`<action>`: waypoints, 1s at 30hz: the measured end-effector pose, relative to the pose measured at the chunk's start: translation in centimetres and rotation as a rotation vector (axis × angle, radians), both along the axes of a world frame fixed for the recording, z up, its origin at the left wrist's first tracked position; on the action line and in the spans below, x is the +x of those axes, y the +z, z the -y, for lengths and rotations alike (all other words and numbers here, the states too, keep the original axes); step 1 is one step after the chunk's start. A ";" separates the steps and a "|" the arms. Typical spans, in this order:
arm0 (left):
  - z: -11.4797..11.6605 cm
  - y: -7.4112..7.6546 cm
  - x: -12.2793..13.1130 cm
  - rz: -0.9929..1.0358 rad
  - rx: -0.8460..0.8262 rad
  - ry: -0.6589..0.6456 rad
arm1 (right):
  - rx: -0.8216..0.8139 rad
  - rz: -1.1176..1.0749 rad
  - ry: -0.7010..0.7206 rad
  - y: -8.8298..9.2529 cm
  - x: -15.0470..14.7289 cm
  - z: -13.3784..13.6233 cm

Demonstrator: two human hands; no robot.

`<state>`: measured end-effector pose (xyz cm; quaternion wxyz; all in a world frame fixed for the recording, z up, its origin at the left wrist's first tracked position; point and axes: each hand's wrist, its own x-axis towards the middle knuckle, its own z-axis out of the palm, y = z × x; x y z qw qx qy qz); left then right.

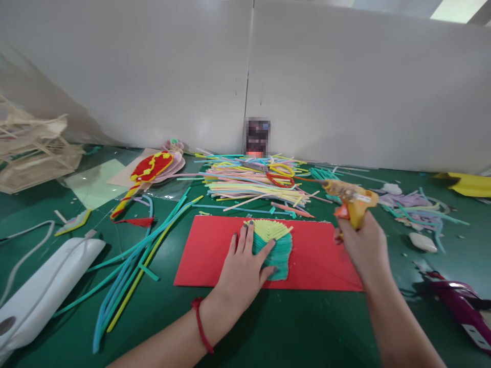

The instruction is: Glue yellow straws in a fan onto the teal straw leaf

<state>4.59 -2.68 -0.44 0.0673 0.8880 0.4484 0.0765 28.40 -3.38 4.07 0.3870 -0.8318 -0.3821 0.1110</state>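
Observation:
A red rectangular card (314,255) lies in front of me on the green table. On its middle rests a piece made of teal and yellow strips (283,253), the yellow ones in a V pattern at the top. My left hand (240,271), with a red bracelet at the wrist, lies over the left part of this piece, fingers spread, thumb and index finger on the teal area. My right hand (366,248) grips a yellow hot glue gun (358,202) above the card's right end, its nozzle pointing left.
Behind the card lies a pile of coloured strips (245,186) with red-and-yellow scissors (282,176) on top. A red-and-yellow fan-shaped craft (148,171), loose strips (141,260) and a white device (49,291) are left. A purple tool (456,306) sits right.

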 end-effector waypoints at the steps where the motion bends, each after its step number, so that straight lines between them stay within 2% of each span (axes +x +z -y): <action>1: 0.0 0.0 0.0 0.000 0.000 -0.001 | -0.002 -0.027 0.047 -0.5 -0.8 -0.1; 4: 0.1 0.0 -0.1 -0.001 0.001 -0.006 | -0.006 -0.115 0.130 -2.6 -2.5 -0.4; 8: 0.1 0.3 0.0 -0.020 -0.014 -0.014 | -0.035 -0.237 0.230 -4.5 -3.0 -0.7; 12: 0.1 0.6 0.1 -0.061 -0.037 -0.012 | -0.017 -0.343 0.210 -4.6 -2.7 -0.6; 16: 0.2 0.3 0.2 -0.048 0.007 0.005 | -0.023 -0.389 0.180 -4.3 -2.7 -0.2; 23: 0.0 0.7 0.2 -0.049 0.053 -0.018 | 0.027 -0.651 0.255 -4.2 -2.9 -0.2; 25: -0.2 1.0 0.1 -0.049 0.065 0.002 | 0.016 -0.578 0.279 -4.1 -2.9 -0.2; 30: -1.3 1.0 -0.5 -0.071 0.126 0.154 | -0.092 0.016 0.211 -4.1 -2.8 -0.3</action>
